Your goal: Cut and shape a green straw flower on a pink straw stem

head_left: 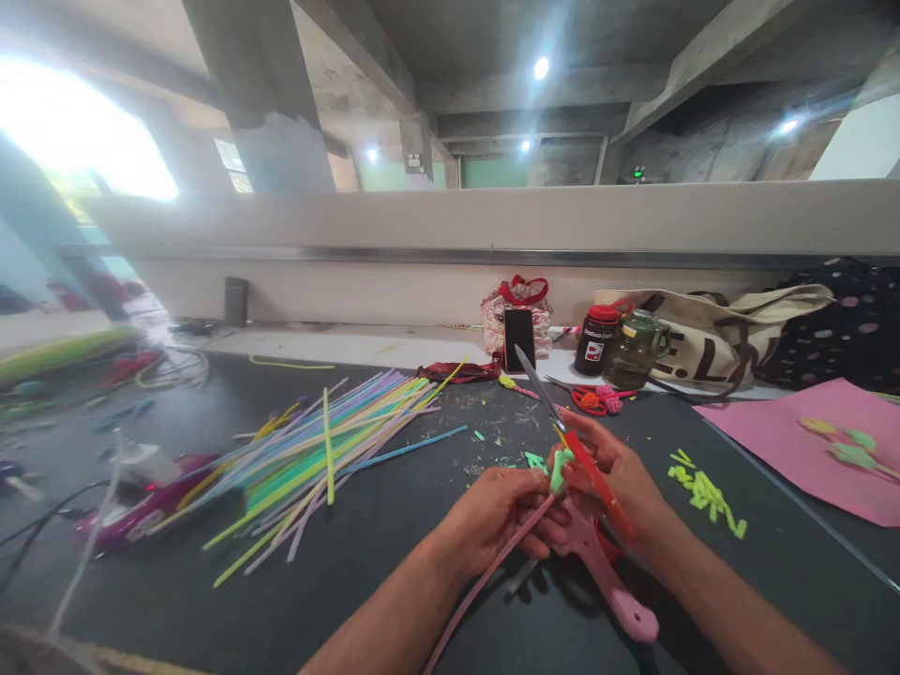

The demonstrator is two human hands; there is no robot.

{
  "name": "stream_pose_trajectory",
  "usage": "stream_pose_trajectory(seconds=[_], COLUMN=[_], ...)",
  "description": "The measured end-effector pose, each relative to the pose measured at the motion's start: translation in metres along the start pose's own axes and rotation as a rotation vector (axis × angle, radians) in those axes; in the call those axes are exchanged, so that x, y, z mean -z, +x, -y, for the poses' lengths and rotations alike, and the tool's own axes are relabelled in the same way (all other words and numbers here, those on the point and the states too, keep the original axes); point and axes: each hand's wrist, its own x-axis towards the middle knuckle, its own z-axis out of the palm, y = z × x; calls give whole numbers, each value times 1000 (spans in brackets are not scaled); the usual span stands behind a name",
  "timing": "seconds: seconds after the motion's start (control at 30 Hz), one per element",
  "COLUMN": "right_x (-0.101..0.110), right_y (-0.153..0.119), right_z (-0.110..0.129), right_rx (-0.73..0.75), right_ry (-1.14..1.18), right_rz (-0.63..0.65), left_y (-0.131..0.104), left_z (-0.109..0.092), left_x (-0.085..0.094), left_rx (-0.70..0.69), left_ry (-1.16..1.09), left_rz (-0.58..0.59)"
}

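My left hand (pixel 496 517) pinches a long pink straw (pixel 485 581) that carries a small light-green cut piece (pixel 559 466) at its upper end. Close beside it, my right hand (pixel 622 483) is shut on a pair of scissors (pixel 597 553) with pink and red handles. The scissors' blade (pixel 538 384) points up and away from me. Both hands hover just above the dark table (pixel 366 553), near its front middle.
A fan of several coloured straws (pixel 330 445) lies to the left. Yellow-green straw bits (pixel 707 492) and a pink sheet (pixel 816 441) lie to the right. A phone (pixel 519 339), a jar (pixel 597 339), a glass jug (pixel 637 349), red scissors (pixel 591 398) and bags (pixel 738 333) stand behind.
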Motion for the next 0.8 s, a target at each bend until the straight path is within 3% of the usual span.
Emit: stream_pose_trajectory(seconds=[0.27, 0.53, 0.8], right_x=[-7, -5, -3], right_y=[-3, -6, -4], right_z=[1, -1, 0], right_rx=[19, 60, 100], right_ry=[-172, -342, -459], right_rz=[-38, -8, 10], left_y=[0, 0, 3], left_z=[-2, -3, -1], left_x=[3, -3, -9], left_rx=[31, 26, -93], left_ry=[153, 159, 141], left_rz=[-99, -125, -250])
